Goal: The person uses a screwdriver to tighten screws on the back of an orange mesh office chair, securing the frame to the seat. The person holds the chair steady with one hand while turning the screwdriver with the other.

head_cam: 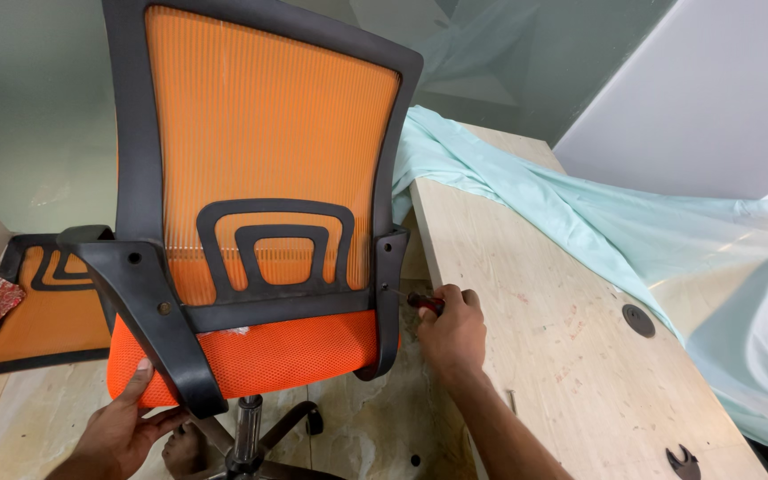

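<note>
An office chair (pixel 268 160) with an orange mesh back, black frame and orange seat stands in front of me, seen from behind. My right hand (pixel 452 333) grips a screwdriver (pixel 423 302) with a dark red handle, its tip against the black right armrest bracket (pixel 390 293). My left hand (pixel 124 425) holds the underside of the orange seat edge beside the black left armrest (pixel 148 302). The chair's metal post and black wheeled base (pixel 251 436) show below the seat.
A light wooden desk (pixel 562 356) runs along the right, partly draped with pale green plastic sheet (pixel 633 222). It has a round black cable grommet (pixel 638 320). A second orange mesh chair back (pixel 46 302) lies on the floor at left.
</note>
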